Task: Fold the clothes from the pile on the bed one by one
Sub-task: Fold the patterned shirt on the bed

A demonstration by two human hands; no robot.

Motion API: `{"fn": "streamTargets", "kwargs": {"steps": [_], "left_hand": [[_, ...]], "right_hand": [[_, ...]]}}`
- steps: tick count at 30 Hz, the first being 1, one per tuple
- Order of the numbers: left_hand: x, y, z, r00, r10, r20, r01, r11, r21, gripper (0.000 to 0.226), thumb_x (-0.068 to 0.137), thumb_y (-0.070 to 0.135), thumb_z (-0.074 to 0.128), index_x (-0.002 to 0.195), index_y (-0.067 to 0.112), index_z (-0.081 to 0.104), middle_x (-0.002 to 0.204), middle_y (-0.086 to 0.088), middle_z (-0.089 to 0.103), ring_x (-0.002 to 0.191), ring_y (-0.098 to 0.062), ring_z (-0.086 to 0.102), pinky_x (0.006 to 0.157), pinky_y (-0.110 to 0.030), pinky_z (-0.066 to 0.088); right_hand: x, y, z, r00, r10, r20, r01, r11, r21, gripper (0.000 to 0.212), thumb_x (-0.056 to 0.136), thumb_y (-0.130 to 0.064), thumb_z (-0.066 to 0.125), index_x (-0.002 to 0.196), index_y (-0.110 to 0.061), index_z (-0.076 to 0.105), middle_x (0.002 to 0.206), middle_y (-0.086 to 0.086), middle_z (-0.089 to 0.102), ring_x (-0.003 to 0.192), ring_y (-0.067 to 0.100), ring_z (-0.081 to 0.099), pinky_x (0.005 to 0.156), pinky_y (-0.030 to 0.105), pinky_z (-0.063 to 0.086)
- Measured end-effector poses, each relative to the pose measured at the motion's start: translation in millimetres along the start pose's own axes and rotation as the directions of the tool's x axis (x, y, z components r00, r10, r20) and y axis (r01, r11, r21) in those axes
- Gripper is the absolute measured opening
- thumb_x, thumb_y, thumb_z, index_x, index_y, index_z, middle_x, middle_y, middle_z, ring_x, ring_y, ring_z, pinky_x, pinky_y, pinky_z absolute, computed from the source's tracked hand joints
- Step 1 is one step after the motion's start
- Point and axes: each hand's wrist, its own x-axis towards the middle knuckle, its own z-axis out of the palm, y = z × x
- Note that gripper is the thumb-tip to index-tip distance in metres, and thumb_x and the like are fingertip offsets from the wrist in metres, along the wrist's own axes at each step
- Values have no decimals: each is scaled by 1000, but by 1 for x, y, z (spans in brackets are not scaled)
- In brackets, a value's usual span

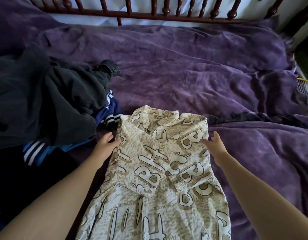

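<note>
left hand [106, 142]: we see it flat, fingers relaxed, holding nothing; fingertips touch the left edge of the shirt just below the shoulder.
right hand [214, 144]: fingers spread and straight, nothing gripped; it lies at the right shoulder edge. We can't tell if it presses or just hovers.
shirt [158, 170]: cream with tan letter print, lying flat between both hands on the bed [201, 75]. Collar [149, 116] at the far end, hem running off the bottom toward us.
sleeve [189, 174]: laid across the chest from the right side; side folds look done, we judge.
key relation: the long axis runs straight away from us, collar far and hem near. Both hands sit equally close, near the collar end, one on each long edge.
next move, our guess: a crosswise fold bringing hem and collar together, which needs both hands equally.
pile [46, 101]: dark and blue striped clothes to the left, just beside the left hand and unfolded.
headboard [149, 13]: dark wooden spindles, far side.
</note>
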Motion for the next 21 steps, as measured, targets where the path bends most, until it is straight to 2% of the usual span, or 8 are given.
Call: {"fn": "streamTargets", "kwargs": {"steps": [4, 7, 9, 11, 12, 14, 16, 21], "left_hand": [[11, 17, 12, 999, -23, 38, 25, 998, -61, 70, 88, 30, 62, 147, 14, 27, 149, -8, 35, 135, -21, 36, 106, -34, 30], [20, 34, 19, 996, -65, -61, 65, 998, -8, 69, 88, 40, 61, 143, 9, 34, 139, -11, 47, 126, -28, 47, 105, -39, 37], [26, 44, 23, 989, -98, -115, 98, 995, -3, 51, 89, 36, 60, 126, 3, 52, 106, -14, 68, 96, -25, 62, 85, -29, 50], [27, 55, 28, 980, -150, -134, 154, 988, 21, 29, 91, 32, 59, 95, 4, 62, 54, -1, 65, 53, -12, 53, 46, -14, 43], [26, 59, 30, 976, -157, -150, 166, 985, 50, 30, 91, 32, 60, 91, 2, 63, 48, 0, 60, 48, -12, 50, 40, -13, 38], [30, 62, 34, 981, -84, -176, 121, 970, 213, 49, 87, 41, 61, 114, 0, 60, 81, -8, 65, 79, -21, 59, 67, -18, 47], [29, 64, 39, 987, 23, -159, 61, 862, 503, 67, 83, 52, 60, 134, 12, 45, 128, -11, 52, 119, -32, 45, 98, -39, 40], [26, 59, 54, 966, 208, -155, -43, 717, 695, 42, 89, 35, 59, 126, 17, 48, 124, -8, 57, 112, -31, 54, 89, -40, 43]], "right_hand": [[10, -11, 9, 996, 87, -17, -84, 987, 139, 89, 84, -17, 68, 150, -13, 8, 145, 16, 36, 128, 33, 43, 103, 44, 39], [16, -22, 15, 989, 142, -44, -128, 964, 233, 61, 83, -18, 69, 135, -1, 41, 117, 19, 57, 100, 32, 59, 82, 42, 52], [15, -30, 15, 987, 143, -68, -119, 952, 280, 20, 83, -15, 69, 94, -1, 60, 76, 12, 57, 64, 22, 53, 56, 29, 45], [17, -34, 11, 986, 145, -87, -113, 947, 301, 16, 84, -13, 68, 73, -8, 58, 63, 8, 52, 55, 18, 47, 50, 25, 41], [18, -35, 8, 987, 144, -67, -115, 939, 324, 16, 84, -14, 67, 72, -9, 58, 65, 8, 54, 57, 19, 49, 52, 25, 45], [18, -37, 5, 989, 143, -28, -125, 933, 336, 12, 86, -19, 66, 81, -10, 60, 72, 7, 58, 63, 21, 55, 66, 33, 51], [19, -40, 2, 992, 125, -17, -113, 943, 313, 8, 88, -21, 64, 87, -14, 61, 76, 4, 59, 67, 18, 56, 62, 32, 48], [23, -44, 0, 996, 71, -52, -53, 954, 295, 43, 87, -12, 64, 128, -8, 52, 106, 13, 61, 93, 25, 63, 78, 34, 54]]}}
